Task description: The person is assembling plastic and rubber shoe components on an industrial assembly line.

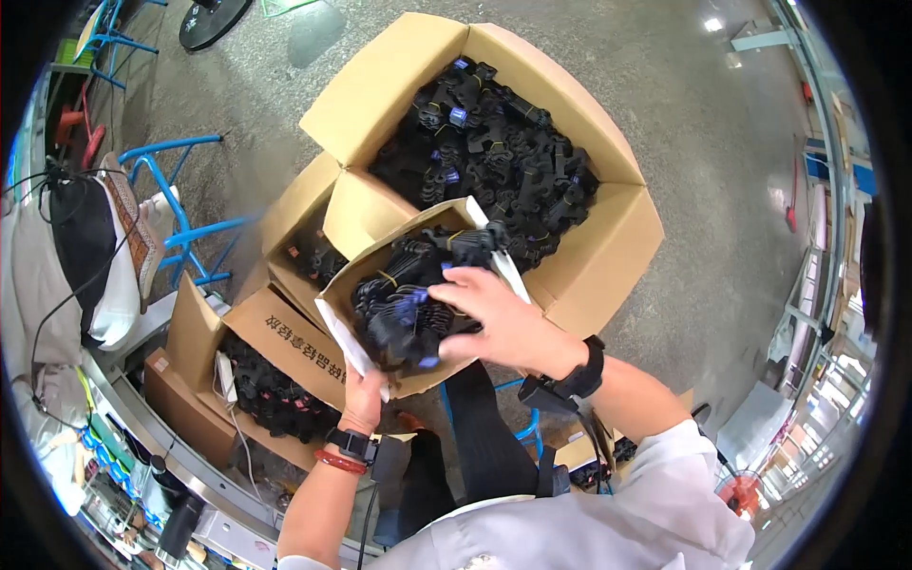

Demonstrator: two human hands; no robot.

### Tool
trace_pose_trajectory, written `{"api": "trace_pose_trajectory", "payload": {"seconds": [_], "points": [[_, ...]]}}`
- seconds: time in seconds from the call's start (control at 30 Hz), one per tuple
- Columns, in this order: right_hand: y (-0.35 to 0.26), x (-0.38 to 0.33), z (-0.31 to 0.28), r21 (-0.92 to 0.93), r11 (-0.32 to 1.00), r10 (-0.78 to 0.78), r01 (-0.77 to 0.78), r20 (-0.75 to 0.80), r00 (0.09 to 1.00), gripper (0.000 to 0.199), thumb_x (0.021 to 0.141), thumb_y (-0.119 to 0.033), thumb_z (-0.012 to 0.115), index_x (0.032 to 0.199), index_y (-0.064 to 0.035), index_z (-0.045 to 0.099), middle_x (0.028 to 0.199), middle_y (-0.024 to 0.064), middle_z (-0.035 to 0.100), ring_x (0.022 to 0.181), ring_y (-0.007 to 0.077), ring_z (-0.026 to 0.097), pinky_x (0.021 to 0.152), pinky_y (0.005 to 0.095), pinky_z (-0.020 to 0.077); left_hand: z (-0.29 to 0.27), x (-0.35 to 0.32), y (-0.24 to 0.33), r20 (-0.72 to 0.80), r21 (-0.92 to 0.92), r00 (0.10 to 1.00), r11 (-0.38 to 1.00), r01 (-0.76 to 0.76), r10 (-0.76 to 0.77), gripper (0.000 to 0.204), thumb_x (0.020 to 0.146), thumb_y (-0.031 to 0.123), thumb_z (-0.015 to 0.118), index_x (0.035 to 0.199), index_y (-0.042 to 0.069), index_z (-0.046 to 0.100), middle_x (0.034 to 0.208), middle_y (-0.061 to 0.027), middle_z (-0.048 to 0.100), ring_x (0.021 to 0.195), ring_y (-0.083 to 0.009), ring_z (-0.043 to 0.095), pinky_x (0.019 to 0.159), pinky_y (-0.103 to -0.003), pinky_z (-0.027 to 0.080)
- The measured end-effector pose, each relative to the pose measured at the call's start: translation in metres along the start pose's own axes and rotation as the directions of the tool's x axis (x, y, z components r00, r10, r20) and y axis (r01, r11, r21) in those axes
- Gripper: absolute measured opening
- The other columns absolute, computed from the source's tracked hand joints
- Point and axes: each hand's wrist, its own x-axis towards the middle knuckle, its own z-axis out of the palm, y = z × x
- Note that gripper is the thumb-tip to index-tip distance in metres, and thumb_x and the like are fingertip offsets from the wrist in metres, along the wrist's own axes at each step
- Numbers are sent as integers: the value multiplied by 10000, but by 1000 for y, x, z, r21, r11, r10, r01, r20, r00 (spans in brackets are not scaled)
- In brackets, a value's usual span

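A small cardboard box (pixel 339 332) with white outer sides is tilted in front of me, against the near corner of a large open carton (pixel 608 256). My left hand (pixel 361 403) grips its near wall, the fingers partly hidden by the cardboard. Bundles of black plastic parts (pixel 408 261), with yellow bands and blue tags, fill the small box. Over them reaches my right hand (pixel 499 323), fingers apart, close to the bundles and holding nothing that I can see. More black bundles (pixel 503 142) lie heaped inside the large carton.
To the left, another carton (pixel 285 347) has a printed flap and stands beside a box of black parts (pixel 266 385). A blue-framed chair (pixel 180 233) is farther left. A metal-edged bench (pixel 190 461) runs along the lower left. Grey floor (pixel 703 171) extends right of the large carton.
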Motion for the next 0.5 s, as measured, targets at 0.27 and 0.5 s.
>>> {"api": "trace_pose_trajectory", "payload": {"seconds": [0.27,0.5], "points": [[146,85,-86,-91,940,248,-328,-476,844,474,750,-97,712,1176,-50,508,1036,110,546,901,234,567,819,348,488,-22,-1,-5,-36,46,999,998,40,-38,614,750,16,468,1348,-8,331,1114,-44,490,926,-132,484,800,-252,433],[167,203,-61,-454,843,163,-290,-298,941,997,626,-214,816,1436,-177,236,1446,229,251,1266,444,337,1023,513,360,-45,-16,-13,-4,150,1000,989,10,-10,617,756,7,467,1354,-16,318,1158,-68,499,961,-153,496,855,-264,424]]}}
